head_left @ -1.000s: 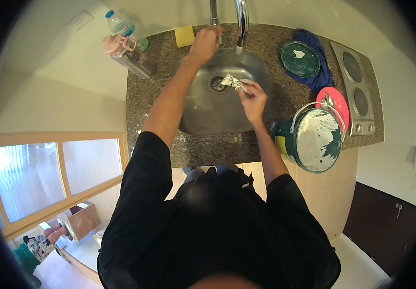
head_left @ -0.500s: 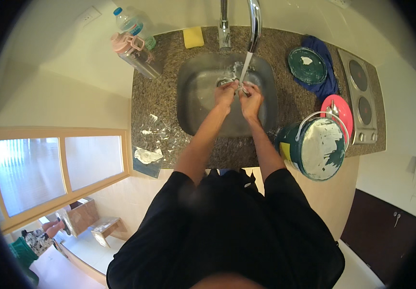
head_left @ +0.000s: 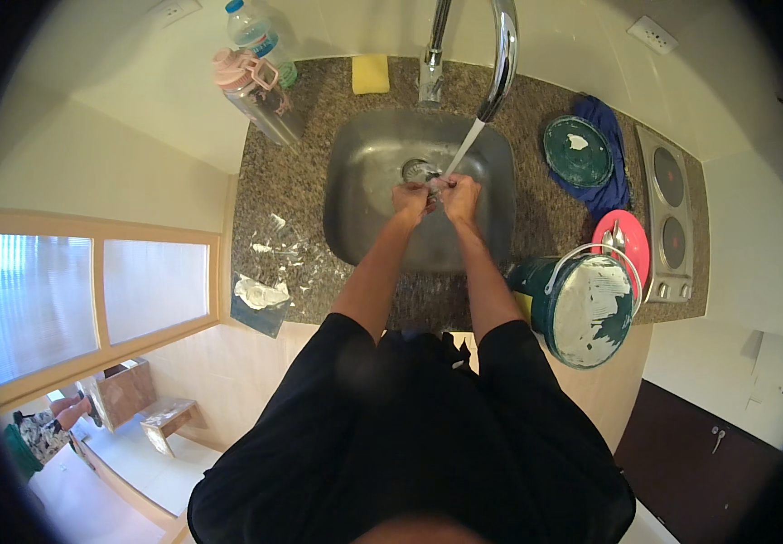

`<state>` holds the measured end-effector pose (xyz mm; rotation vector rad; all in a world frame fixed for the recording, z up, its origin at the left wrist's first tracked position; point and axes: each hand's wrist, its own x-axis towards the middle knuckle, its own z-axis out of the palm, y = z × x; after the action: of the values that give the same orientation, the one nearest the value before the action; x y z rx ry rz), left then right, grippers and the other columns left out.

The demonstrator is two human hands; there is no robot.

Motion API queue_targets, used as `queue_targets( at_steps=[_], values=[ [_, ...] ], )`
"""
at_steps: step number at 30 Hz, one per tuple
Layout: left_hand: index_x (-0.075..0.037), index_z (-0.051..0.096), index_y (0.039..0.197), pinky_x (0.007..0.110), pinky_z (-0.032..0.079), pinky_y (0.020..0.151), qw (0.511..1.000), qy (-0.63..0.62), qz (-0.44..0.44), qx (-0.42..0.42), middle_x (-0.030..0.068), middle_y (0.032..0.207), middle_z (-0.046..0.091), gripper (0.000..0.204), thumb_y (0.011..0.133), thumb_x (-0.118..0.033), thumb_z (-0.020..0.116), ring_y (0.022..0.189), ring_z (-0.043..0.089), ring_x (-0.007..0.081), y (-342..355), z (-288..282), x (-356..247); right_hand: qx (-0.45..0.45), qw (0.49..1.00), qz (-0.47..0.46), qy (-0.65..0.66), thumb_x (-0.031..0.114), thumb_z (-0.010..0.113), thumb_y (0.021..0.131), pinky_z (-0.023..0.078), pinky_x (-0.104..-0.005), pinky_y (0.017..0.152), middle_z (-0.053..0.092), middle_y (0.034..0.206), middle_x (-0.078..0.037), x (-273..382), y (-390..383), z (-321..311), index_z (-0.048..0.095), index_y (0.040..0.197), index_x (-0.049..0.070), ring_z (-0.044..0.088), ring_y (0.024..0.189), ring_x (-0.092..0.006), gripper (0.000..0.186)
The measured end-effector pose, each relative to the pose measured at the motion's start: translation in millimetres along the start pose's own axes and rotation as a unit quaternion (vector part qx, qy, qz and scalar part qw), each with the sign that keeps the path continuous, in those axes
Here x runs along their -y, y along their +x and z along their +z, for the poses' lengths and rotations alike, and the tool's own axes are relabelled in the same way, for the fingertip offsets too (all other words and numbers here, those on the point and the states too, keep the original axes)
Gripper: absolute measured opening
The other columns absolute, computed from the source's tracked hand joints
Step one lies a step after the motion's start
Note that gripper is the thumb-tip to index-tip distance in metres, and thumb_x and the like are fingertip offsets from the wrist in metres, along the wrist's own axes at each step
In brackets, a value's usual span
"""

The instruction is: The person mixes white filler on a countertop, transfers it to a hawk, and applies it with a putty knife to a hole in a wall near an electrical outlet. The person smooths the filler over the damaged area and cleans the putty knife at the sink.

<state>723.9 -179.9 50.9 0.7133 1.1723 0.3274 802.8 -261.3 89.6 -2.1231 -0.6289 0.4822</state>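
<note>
Inside the steel sink (head_left: pixel 344 218), my left hand (head_left: pixel 411 200) and my right hand (head_left: pixel 460 198) meet just on the near side of the drain (head_left: pixel 417 170). Water runs from the curved chrome tap (head_left: pixel 504 63) down onto the fingers. Both hands are closed, fingertips pinched together around something small and pinkish-white that I cannot make out. The fingers and the running water hide most of it.
Right of the sink stands a green bucket (head_left: pixel 591 313) smeared white, near a pink plate (head_left: pixel 634 238) with cutlery, a green lid (head_left: pixel 577 152) on blue cloth (head_left: pixel 616 136), and a hob (head_left: pixel 672 208). Left are bottles (head_left: pixel 265 109), a yellow sponge cloth (head_left: pixel 371 74) and a white-smeared scraper blade (head_left: pixel 260 304).
Both hands have come nearer to me in the sink, so the drain now shows beyond them. White residue near the sink's back has mostly gone. The whole view has shifted slightly.
</note>
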Motion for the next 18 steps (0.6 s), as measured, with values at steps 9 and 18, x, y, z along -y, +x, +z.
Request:
queue_targets(
  at_steps=[9, 18],
  values=[
    [0.018, 0.056, 0.113, 0.030, 0.063, 0.075, 0.995, 0.023, 0.024, 0.098, 0.0221, 0.103, 0.064, 0.026, 0.087, 0.013, 0.059, 0.085, 0.068, 0.0261, 22, -7, 6, 0.080, 0.920, 0.210, 0.321, 0.014, 0.082, 0.081, 0.053, -0.0327, 0.063, 0.068, 0.084, -0.008, -77, 36, 39, 0.062, 0.113, -0.006, 0.066, 0.070, -0.0181, 0.043],
    [0.015, 0.063, 0.091, 0.031, 0.065, 0.064, 0.997, 0.012, -0.029, 0.076, 0.0198, 0.090, 0.067, 0.007, 0.084, 0.013, 0.065, 0.073, 0.071, 0.0258, 11, -12, -11, 0.026, 0.850, 0.263, 0.455, 0.018, 0.086, 0.078, 0.051, -0.0292, 0.053, 0.065, 0.080, -0.004, -53, 25, 39, 0.065, 0.088, 0.003, 0.060, 0.060, -0.0138, 0.028]
  ],
)
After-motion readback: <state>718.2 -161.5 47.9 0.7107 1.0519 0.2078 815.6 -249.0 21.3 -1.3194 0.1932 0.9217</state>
